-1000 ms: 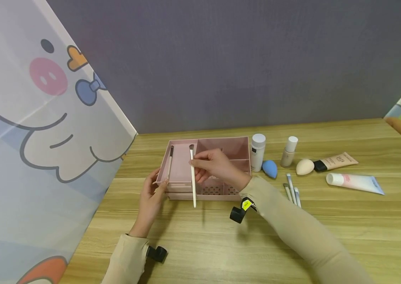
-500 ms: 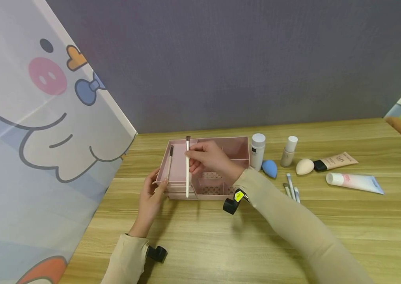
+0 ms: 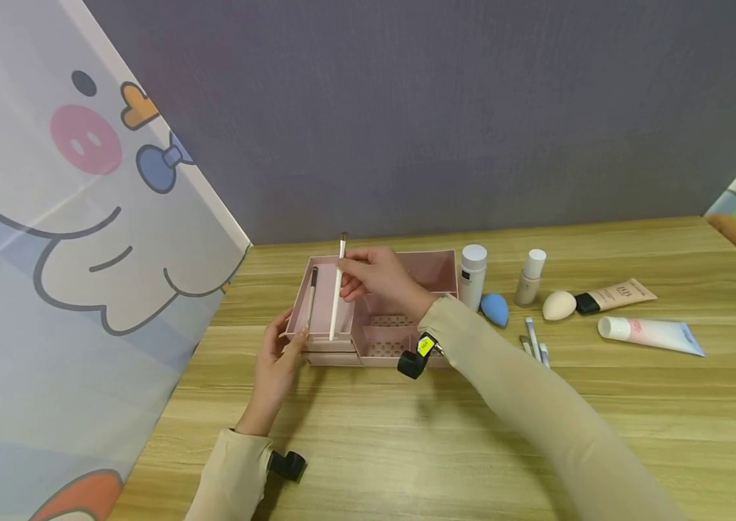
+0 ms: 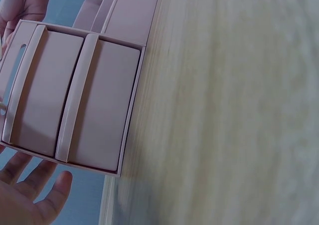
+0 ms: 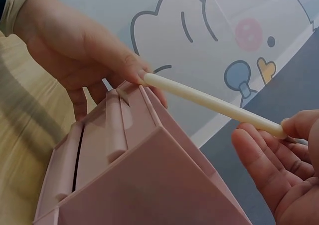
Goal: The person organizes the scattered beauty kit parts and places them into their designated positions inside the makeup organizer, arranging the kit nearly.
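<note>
Left hand: the left hand point(image 3: 278, 354) rests against the near left corner of the pink organiser point(image 3: 436, 269), thumb on its front edge, fingers loosely bent along its side; whether they truly grip cannot be told.
Brush in tray: a dark-tipped brush point(image 3: 311, 296) lies in the long left compartment, just beyond the left hand's fingertips.
Held brush: a white-handled brush point(image 3: 336, 289) is tilted, bristles up and away, its lower end over the same compartment, just right of the left hand's thumb.
Right hand: the right hand point(image 3: 374, 273) pinches the white-handled brush near its upper part between thumb and fingers, above the organiser.
Right of the right hand: a white bottle point(image 3: 473, 276), a blue sponge point(image 3: 494, 309), a small bottle point(image 3: 530, 277), loose brushes point(image 3: 535, 339), a beige sponge point(image 3: 559, 305) and two tubes point(image 3: 650, 336) lie on the wooden table point(image 3: 602, 405).
</note>
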`<state>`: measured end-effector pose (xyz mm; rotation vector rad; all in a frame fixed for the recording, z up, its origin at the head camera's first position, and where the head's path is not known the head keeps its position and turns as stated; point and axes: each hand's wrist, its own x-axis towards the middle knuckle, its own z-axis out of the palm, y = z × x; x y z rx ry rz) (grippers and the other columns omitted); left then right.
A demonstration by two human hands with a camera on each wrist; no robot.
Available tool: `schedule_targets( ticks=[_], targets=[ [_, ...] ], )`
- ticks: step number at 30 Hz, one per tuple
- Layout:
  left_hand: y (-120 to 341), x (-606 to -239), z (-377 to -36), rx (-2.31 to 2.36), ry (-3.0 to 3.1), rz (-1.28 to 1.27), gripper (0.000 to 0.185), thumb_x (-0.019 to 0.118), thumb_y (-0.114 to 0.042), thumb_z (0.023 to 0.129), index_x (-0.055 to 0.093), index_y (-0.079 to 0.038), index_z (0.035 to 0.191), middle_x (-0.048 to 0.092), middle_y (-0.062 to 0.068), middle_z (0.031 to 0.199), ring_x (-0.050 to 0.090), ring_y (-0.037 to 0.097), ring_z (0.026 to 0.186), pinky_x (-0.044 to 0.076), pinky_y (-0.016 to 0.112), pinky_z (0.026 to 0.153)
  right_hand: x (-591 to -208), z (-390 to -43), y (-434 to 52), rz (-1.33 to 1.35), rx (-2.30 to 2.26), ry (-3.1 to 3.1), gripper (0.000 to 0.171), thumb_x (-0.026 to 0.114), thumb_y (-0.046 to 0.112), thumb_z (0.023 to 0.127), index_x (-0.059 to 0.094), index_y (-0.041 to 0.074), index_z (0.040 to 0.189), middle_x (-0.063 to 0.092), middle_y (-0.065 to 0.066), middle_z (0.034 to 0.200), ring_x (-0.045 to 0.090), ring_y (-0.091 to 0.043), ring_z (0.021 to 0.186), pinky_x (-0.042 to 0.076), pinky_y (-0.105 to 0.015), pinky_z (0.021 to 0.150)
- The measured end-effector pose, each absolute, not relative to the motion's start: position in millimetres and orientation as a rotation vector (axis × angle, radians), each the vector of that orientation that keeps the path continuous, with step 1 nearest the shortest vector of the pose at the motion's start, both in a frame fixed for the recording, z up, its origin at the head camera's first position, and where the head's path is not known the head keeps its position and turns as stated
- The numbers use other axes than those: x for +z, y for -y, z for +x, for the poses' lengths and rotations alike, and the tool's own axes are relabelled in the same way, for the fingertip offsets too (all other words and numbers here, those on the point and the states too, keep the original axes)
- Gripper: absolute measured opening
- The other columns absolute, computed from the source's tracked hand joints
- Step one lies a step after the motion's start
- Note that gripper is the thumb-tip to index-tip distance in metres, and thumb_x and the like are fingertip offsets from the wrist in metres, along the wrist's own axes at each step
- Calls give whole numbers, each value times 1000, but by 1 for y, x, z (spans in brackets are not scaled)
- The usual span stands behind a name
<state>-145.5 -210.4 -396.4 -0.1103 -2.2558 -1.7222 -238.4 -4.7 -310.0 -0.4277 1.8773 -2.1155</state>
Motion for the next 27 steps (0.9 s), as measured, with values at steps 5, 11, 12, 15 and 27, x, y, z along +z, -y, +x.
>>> schedule_targets(
  ticks=[5,11,12,15,27],
  targets=[
    [210,-395,-145,-1725,2254,-107,45,58,-5,100,47,-1,143,53,21,128,56,10,100,51,25,76,-310,-243,11,-387,-2137,-1871,31,56,6,101,59,-17,122,63,-12,73,65,-14,57,59,-28,60],
    [211,-395,-145,-1722,2269,-105,46,58,-7,100,46,-2,144,53,21,129,56,9,101,49,23,80,-310,-250,17,-411,-2159,-1898,28,56,3,100,60,-19,118,62,-13,72,65,-15,57,59,-29,59],
    [211,-395,-145,-1722,2272,-105,46,57,-7,100,46,-2,145,53,21,129,56,9,101,49,23,80,-310,-251,18,-411,-2157,-1900,28,56,3,100,60,-19,117,62,-13,72,65,-15,57,59,-29,59],
    [211,-395,-145,-1718,2275,-104,46,57,-7,100,46,-2,144,53,21,129,56,9,101,49,23,80,-311,-254,21,-401,-2132,-1904,28,55,2,100,59,-20,117,62,-13,71,65,-16,57,59,-30,59],
    [210,-395,-145,-1688,2264,-114,45,58,-6,100,47,0,143,53,22,126,56,11,98,49,22,77,-314,-267,32,-347,-1960,-1957,27,58,6,100,62,-17,115,63,-14,67,65,-16,54,59,-32,58]
  ],
)
